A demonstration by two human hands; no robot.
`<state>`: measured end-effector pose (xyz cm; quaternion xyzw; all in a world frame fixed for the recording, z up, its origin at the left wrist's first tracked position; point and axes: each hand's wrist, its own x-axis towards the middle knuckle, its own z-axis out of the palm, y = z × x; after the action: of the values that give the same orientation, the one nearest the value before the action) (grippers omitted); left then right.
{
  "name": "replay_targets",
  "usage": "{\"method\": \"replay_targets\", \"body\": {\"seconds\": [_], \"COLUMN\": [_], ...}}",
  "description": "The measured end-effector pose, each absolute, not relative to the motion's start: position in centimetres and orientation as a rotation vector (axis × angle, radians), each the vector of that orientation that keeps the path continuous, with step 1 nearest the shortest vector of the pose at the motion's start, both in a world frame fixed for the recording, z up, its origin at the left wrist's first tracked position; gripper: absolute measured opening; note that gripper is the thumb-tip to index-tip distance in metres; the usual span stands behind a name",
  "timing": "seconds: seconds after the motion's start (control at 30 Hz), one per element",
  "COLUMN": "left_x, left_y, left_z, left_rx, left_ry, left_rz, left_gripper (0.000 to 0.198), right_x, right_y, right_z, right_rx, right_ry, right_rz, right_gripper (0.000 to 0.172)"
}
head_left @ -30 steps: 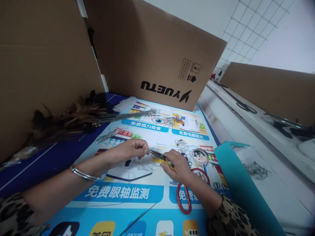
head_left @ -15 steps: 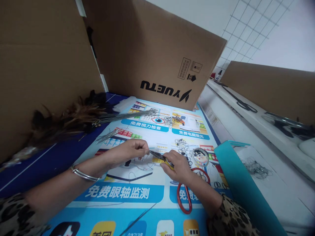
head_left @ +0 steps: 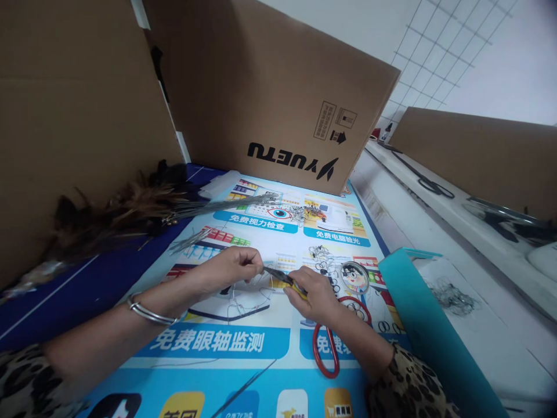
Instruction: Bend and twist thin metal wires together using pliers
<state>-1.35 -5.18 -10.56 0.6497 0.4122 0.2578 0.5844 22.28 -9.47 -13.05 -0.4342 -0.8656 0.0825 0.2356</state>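
Observation:
My left hand (head_left: 241, 265) pinches a thin wire (head_left: 252, 307) between thumb and fingers; the wire curves below the hand over the printed sheet. My right hand (head_left: 311, 292) is closed round the yellow handles of a pair of pliers (head_left: 281, 276). The jaws of the pliers point left and reach the left fingertips. What exactly sits in the jaws is too small to make out. Red-handled scissors (head_left: 327, 363) lie under and beside my right forearm, their blades hidden.
A roll of clear tape (head_left: 354, 278) and tangled dark wire pieces (head_left: 324, 261) lie right of my hands. Bundled straight wires (head_left: 226, 204) and brown feathers (head_left: 117, 212) are at the left. Cardboard panels (head_left: 261, 87) stand behind. A teal box (head_left: 418, 313) is at the right.
The wire loop hanging below my left hand has shifted and now shows a wider curve. Both hands and the pliers stay almost in place.

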Motion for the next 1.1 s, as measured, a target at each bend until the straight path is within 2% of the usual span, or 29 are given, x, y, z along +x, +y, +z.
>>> {"method": "replay_targets", "body": {"seconds": [0.4, 0.83, 1.1], "left_x": [-1.29, -1.0, -0.81], "left_y": [-5.3, -5.39, -5.5], "left_z": [-10.73, -11.08, -10.63], "left_rx": [1.457, 1.385, 1.328], "left_ry": [0.945, 0.98, 0.989], "left_rz": [0.632, 0.806, 0.885], "left_gripper": [0.015, 0.016, 0.015], "right_x": [22.35, 21.92, 21.82], "right_y": [-9.41, -9.77, -10.16], "right_z": [-13.28, -13.7, -13.32], "right_rx": [-1.243, -1.355, -1.289], "right_ry": [-2.297, -2.161, -2.121], "right_rz": [0.207, 0.257, 0.15], "right_gripper": [0.028, 0.028, 0.029]}}
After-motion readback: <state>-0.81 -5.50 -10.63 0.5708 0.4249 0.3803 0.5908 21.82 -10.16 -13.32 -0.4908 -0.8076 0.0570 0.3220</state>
